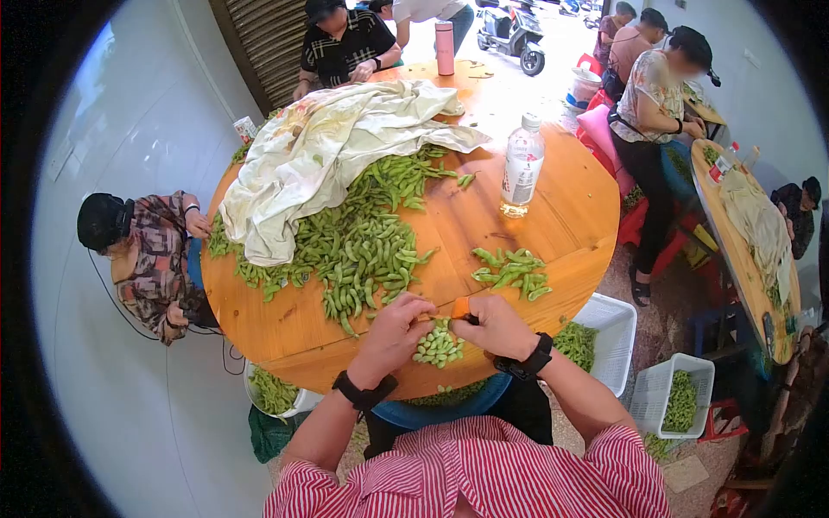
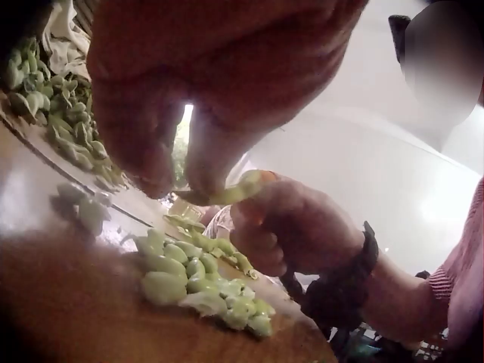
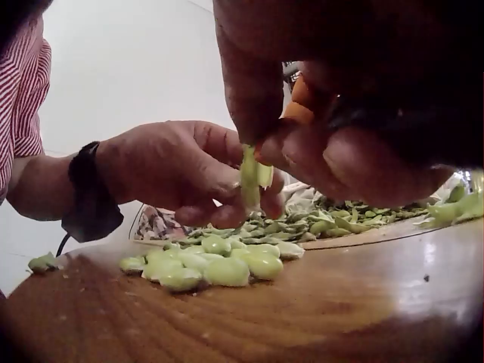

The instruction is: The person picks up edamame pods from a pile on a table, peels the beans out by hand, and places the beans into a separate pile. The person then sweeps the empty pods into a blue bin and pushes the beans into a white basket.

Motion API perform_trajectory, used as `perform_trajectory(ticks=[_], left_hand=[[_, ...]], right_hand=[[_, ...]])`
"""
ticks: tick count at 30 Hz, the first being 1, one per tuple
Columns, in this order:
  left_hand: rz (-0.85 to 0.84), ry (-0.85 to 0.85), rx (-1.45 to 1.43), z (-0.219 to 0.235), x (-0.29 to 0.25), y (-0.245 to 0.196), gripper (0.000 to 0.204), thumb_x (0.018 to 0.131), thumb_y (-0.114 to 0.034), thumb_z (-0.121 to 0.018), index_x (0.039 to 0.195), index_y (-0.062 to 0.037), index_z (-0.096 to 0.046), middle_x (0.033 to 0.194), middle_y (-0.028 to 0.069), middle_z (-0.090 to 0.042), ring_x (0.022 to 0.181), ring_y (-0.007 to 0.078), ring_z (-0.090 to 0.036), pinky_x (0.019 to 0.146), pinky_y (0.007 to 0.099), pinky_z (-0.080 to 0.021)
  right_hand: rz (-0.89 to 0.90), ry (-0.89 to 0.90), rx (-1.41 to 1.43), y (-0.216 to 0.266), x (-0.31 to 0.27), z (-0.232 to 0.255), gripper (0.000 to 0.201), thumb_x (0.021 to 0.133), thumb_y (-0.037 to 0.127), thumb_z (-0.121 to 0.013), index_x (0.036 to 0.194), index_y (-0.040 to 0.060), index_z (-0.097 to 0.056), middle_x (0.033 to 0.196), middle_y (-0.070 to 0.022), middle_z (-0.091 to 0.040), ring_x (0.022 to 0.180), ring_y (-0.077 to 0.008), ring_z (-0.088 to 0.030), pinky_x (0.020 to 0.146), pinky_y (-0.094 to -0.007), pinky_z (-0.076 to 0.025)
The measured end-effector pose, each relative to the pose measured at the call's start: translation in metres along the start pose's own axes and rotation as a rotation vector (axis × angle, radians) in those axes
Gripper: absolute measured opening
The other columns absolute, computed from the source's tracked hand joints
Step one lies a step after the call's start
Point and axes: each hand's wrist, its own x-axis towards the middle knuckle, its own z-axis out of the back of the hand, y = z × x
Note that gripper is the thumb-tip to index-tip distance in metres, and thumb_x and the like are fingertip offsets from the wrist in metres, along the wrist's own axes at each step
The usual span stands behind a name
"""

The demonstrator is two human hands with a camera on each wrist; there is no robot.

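On the table point(image 1: 449, 226), beans point(image 1: 439, 347) lie before the pod heap point(image 1: 371, 250), a bottle point(image 1: 522, 171) right of it.

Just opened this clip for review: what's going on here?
A person in a red-and-white striped shirt works at a round brown wooden table. Their left hand and right hand hold a slim green bean pod between them, near a small pile of pale shelled beans. Beyond lies a large heap of green pods, partly under a crumpled white cloth.
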Motion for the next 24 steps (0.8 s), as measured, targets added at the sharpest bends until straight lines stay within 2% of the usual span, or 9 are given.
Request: perform_trajectory(ticks=[2, 5, 7, 8, 11, 14, 16, 21, 24], left_hand=[[-0.022, 0.06, 0.027, 0.0, 0.0, 0.003, 0.024, 0.083, -0.012, -0.066, 0.104, -0.0009, -0.063, 0.095, 0.0131, -0.062, 0.077, 0.0237, -0.061, 0.069, 0.0327, -0.049], [0.106, 0.088, -0.111, -0.004, -0.001, -0.006, 0.024, 0.082, -0.012, -0.067, 0.103, -0.0013, -0.063, 0.094, 0.012, -0.062, 0.074, 0.0214, -0.06, 0.066, 0.0323, -0.048], [0.006, 0.059, -0.139, -0.009, -0.002, -0.004, 0.02, 0.084, -0.013, -0.068, 0.099, -0.0009, -0.062, 0.087, 0.0056, -0.059, 0.074, 0.0138, -0.057, 0.066, 0.0283, -0.047], [0.008, 0.057, -0.139, -0.01, -0.002, -0.003, 0.02, 0.084, -0.013, -0.068, 0.099, -0.0009, -0.062, 0.087, 0.0056, -0.059, 0.074, 0.0138, -0.057, 0.066, 0.0283, -0.047], [0.016, 0.087, -0.135, -0.012, -0.002, 0.0, 0.019, 0.085, -0.013, -0.068, 0.098, -0.0006, -0.063, 0.087, 0.0054, -0.06, 0.074, 0.0136, -0.057, 0.065, 0.0282, -0.047], [0.031, 0.073, -0.158, -0.014, -0.002, 0.0, 0.02, 0.085, -0.013, -0.067, 0.1, -0.0007, -0.062, 0.084, 0.0049, -0.061, 0.071, 0.0115, -0.057, 0.063, 0.027, -0.046], [0.208, 0.12, -0.277, -0.012, -0.001, -0.007, 0.018, 0.088, -0.014, -0.065, 0.1, -0.0001, -0.063, 0.079, 0.0026, -0.061, 0.067, 0.0088, -0.056, 0.06, 0.0244, -0.045], [0.231, 0.12, -0.418, -0.019, -0.005, 0.004, 0.016, 0.091, -0.014, -0.063, 0.098, -0.0007, -0.064, 0.077, -0.0014, -0.061, 0.066, 0.0054, -0.055, 0.058, 0.0209, -0.044], [0.266, 0.133, -0.504, -0.02, -0.004, -0.001, 0.013, 0.091, -0.013, -0.063, 0.098, -0.0022, -0.063, 0.079, -0.0027, -0.06, 0.066, 0.0044, -0.054, 0.057, 0.0201, -0.043]], right_hand=[[-0.124, 0.044, 0.12, 0.008, -0.001, 0.006, 0.014, 0.084, 0.011, -0.061, 0.079, -0.0012, -0.058, 0.058, -0.0028, -0.044, 0.055, -0.008, -0.042, 0.051, -0.0271, -0.037], [-0.079, 0.002, 0.178, 0.003, -0.002, 0.005, 0.014, 0.086, 0.011, -0.061, 0.079, -0.001, -0.058, 0.06, 0.0027, -0.043, 0.057, -0.005, -0.039, 0.051, -0.0253, -0.034], [-0.101, 0.012, 0.221, 0.005, -0.002, 0.007, 0.013, 0.086, 0.012, -0.06, 0.082, -0.0013, -0.06, 0.062, 0.001, -0.048, 0.058, -0.0063, -0.043, 0.053, -0.0268, -0.038], [-0.121, 0.021, 0.265, 0.005, -0.002, 0.007, 0.014, 0.086, 0.012, -0.059, 0.085, -0.0015, -0.062, 0.064, -0.0007, -0.053, 0.06, -0.0077, -0.047, 0.056, -0.0284, -0.042], [-0.214, 0.054, 0.341, 0.001, -0.001, 0.007, 0.013, 0.087, 0.011, -0.059, 0.084, -0.0013, -0.062, 0.066, 0.0033, -0.052, 0.062, -0.0045, -0.046, 0.056, -0.026, -0.041], [-0.263, 0.033, 0.434, 0.0, 0.0, 0.005, 0.017, 0.088, 0.015, -0.062, 0.083, -0.0013, -0.063, 0.067, 0.0026, -0.054, 0.061, -0.0045, -0.047, 0.055, -0.025, -0.041], [-0.282, 0.007, 0.436, -0.002, 0.0, 0.003, 0.019, 0.09, 0.019, -0.062, 0.086, 0.0014, -0.062, 0.068, 0.0026, -0.056, 0.059, -0.0045, -0.049, 0.053, -0.0226, -0.041], [-0.289, -0.032, 0.346, -0.009, 0.001, 0.002, 0.026, 0.093, 0.03, -0.063, 0.092, 0.0043, -0.061, 0.07, 0.0019, -0.058, 0.057, -0.0043, -0.052, 0.051, -0.0201, -0.042], [-0.213, 0.078, 0.233, -0.013, 0.001, 0.001, 0.026, 0.092, 0.031, -0.064, 0.091, 0.0051, -0.062, 0.071, 0.0017, -0.058, 0.057, -0.004, -0.052, 0.05, -0.0199, -0.042]])
